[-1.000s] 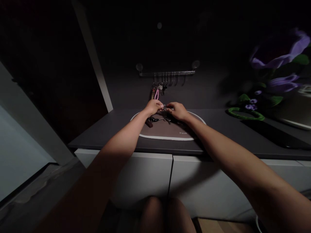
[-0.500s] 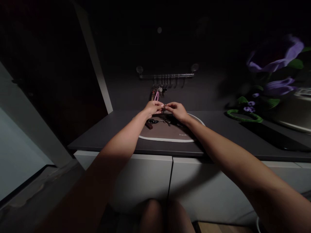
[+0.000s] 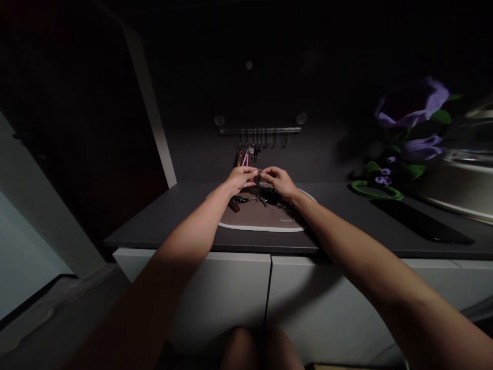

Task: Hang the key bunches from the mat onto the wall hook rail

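My left hand and my right hand meet in the air above a brown desk mat with a white rim. Between their fingertips is a small metal key ring, partly hidden by my fingers. Below them, a loose bunch of metal keys lies on the mat with a brown leather fob. A dark item sits under my right hand. Several keychains, one with a pink loop, hang behind my left hand.
A clear wall rail with hooks holds the hanging keychains above the dark countertop. To the right are purple artificial flowers, a green ring and a metal basin. White cabinet doors stand below the counter.
The whole scene has shifted slightly lower and left in view. My hands stay together on the small ring, with my right fingers slightly more raised.
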The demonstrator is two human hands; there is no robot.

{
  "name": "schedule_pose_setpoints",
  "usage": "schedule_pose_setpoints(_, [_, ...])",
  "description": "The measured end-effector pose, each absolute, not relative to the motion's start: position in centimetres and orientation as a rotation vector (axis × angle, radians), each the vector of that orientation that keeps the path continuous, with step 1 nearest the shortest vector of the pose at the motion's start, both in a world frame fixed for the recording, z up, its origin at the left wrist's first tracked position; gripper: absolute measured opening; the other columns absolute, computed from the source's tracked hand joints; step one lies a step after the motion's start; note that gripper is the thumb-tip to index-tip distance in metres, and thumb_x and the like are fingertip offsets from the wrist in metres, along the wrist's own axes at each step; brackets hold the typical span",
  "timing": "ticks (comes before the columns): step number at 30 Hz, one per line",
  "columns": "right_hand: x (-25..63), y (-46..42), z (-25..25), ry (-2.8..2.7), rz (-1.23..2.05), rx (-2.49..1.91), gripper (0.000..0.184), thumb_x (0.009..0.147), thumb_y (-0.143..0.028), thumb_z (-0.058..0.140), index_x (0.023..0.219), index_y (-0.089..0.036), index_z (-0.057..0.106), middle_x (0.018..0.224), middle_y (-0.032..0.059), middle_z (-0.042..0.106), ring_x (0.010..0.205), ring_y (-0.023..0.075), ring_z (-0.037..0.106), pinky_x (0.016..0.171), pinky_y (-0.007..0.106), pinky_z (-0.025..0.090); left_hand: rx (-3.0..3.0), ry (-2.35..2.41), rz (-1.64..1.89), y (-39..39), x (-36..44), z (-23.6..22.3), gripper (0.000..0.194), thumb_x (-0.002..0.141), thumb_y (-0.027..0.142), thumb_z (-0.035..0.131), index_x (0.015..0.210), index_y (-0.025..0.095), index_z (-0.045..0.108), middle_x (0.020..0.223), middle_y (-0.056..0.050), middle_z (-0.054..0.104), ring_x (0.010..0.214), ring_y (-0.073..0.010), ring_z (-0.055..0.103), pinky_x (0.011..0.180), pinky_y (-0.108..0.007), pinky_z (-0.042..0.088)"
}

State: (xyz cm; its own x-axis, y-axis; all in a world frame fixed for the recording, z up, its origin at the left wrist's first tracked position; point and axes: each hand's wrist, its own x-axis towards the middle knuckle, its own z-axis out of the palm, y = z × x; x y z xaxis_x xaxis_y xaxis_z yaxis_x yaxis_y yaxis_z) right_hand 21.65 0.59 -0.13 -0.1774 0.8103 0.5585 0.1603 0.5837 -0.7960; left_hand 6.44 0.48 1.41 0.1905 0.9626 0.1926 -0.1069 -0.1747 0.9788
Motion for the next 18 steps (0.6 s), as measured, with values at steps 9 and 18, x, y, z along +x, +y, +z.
schedule_pose_setpoints(9, [22.4, 1.1, 0.6, -1.589, 0.798, -0.734, 0.028, 0.062, -0.039, 0.065, 0.076, -0.017, 0.056, 0.072, -0.0018, 0.057, 0.068, 0.0084, 0.051, 0.069, 0.024, 0.043, 1.419, 0.889, 1.289, 0.6, 6.7, 1.6, 0.018, 0.079, 0.015, 0.055, 0.095, 0.011, 0.059, 0.086, -0.006, 0.065, 0.069, -0.0061, 0.060, 0.071, -0.022, 0.049])
schedule_pose_setpoints(18, [22.6, 1.1, 2.0, -1.416, 0.935, -0.710, 0.034, 0.057, -0.041, 0.070, 0.073, -0.017, 0.052, 0.078, -0.0003, 0.060, 0.075, 0.0094, 0.055, 0.073, 0.026, 0.046, 1.483, 1.081, 1.372, 1.2, 6.7, 1.3, 0.011, 0.079, 0.013, 0.052, 0.083, 0.010, 0.061, 0.075, -0.005, 0.064, 0.054, -0.0033, 0.055, 0.053, -0.014, 0.042])
